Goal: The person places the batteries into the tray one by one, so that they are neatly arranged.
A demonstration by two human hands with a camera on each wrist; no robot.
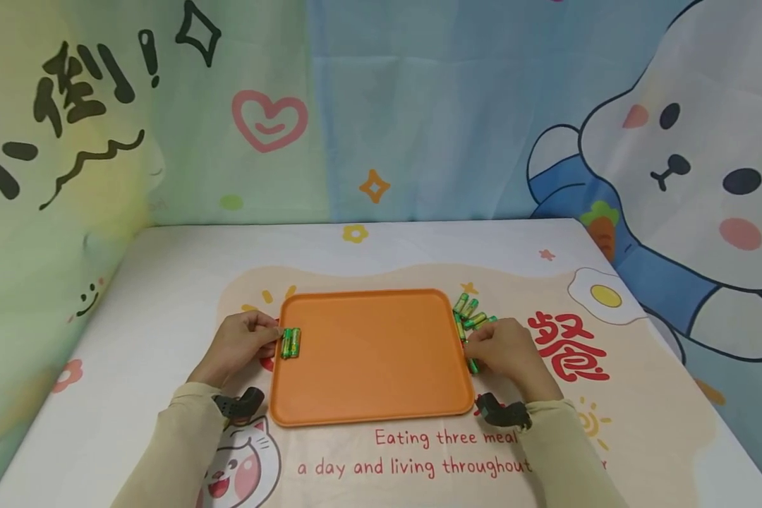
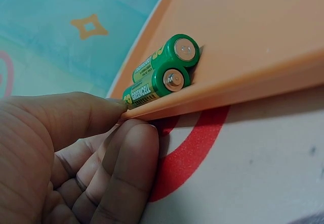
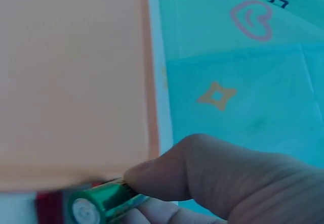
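An orange tray (image 1: 375, 360) lies in the middle of the table. Two green batteries (image 1: 291, 343) rest side by side inside its left rim; "GREENCELL" is readable on one in the left wrist view. My left hand (image 1: 236, 346) pinches the tray's left rim, thumb above and fingers below, with the thumb tip close to the nearer battery's end. Just outside the right rim, my right hand (image 1: 508, 353) holds a green battery (image 3: 104, 204) between thumb and fingers. Several more green batteries (image 1: 468, 309) lie loose by the tray's right edge, partly hidden by that hand.
A printed cloth covers the table (image 1: 419, 462), with lettering and a cartoon cat (image 1: 241, 466). Behind it hangs a patterned curtain (image 1: 419, 127). Dark wrist straps (image 1: 240, 403) sit on both wrists, near the tray's front corners.
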